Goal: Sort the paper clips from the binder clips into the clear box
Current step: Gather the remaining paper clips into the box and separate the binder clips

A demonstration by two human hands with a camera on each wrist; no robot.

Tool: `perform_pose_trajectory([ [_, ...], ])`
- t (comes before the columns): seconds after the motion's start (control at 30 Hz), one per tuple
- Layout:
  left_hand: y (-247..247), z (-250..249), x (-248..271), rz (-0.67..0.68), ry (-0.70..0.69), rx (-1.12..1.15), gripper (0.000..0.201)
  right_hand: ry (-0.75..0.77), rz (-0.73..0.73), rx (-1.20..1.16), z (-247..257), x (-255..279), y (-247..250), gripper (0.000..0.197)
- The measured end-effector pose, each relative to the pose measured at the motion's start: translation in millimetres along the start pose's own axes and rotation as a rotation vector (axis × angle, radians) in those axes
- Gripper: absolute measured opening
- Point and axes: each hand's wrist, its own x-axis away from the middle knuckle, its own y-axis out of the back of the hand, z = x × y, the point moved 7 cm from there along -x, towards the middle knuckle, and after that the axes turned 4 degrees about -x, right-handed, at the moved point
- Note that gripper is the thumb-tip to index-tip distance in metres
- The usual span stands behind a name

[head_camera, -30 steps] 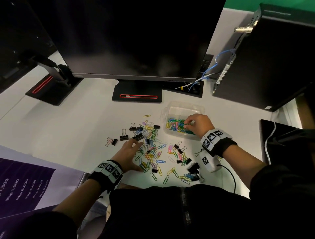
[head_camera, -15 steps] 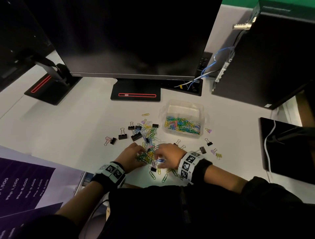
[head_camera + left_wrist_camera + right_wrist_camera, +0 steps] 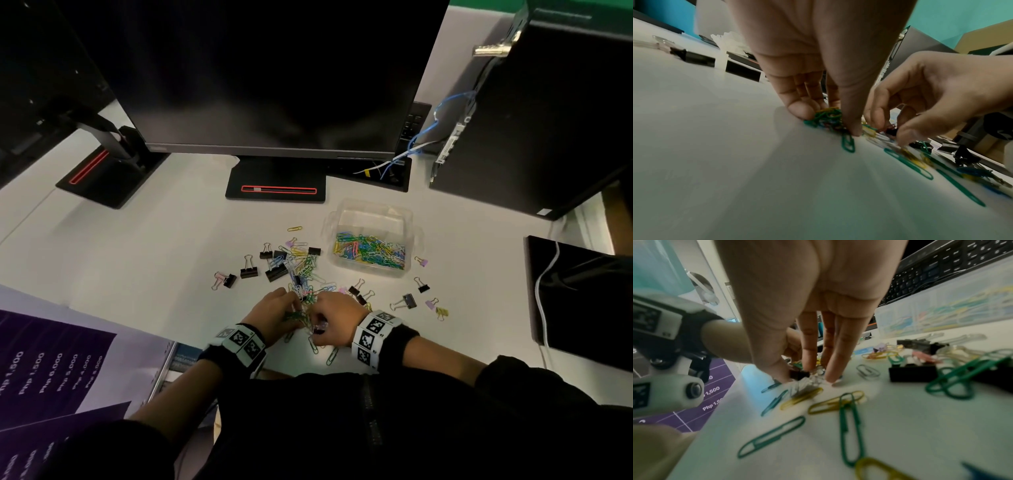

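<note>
On the far left I see a purple sheet (image 3: 51,370) at the desk (image 3: 137,274) edge. A few black binder clips (image 3: 248,270) lie left of the mixed pile. My left hand (image 3: 274,317) is down on the near end of that pile, its fingers (image 3: 799,110) and thumb curled around a bunch of green and yellow paper clips (image 3: 826,116), pinching them against the desk. Just beside it, my right hand (image 3: 334,317) has thumb and fingertips (image 3: 833,376) drawn together at a small black clip and some clear ones; I cannot tell whether it grips anything. Loose green and yellow clips lie near my wrists. The box (image 3: 371,214), partly filled with paper clips, sits farther right and back, with more binder clips around it.
</note>
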Motion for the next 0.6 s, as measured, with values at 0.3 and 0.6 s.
perform_pose_trajectory([
  [0.3, 5, -7, 1, -0.007, -0.038, -0.076, 0.022, -0.044, -0.16, -0.13, -18, 13, 22, 0.026],
  [0.6, 11, -7, -3, 0.035, -0.019, -0.101, 0.023, -0.158, -0.372, -0.333, -67, 49, 67, 0.012],
])
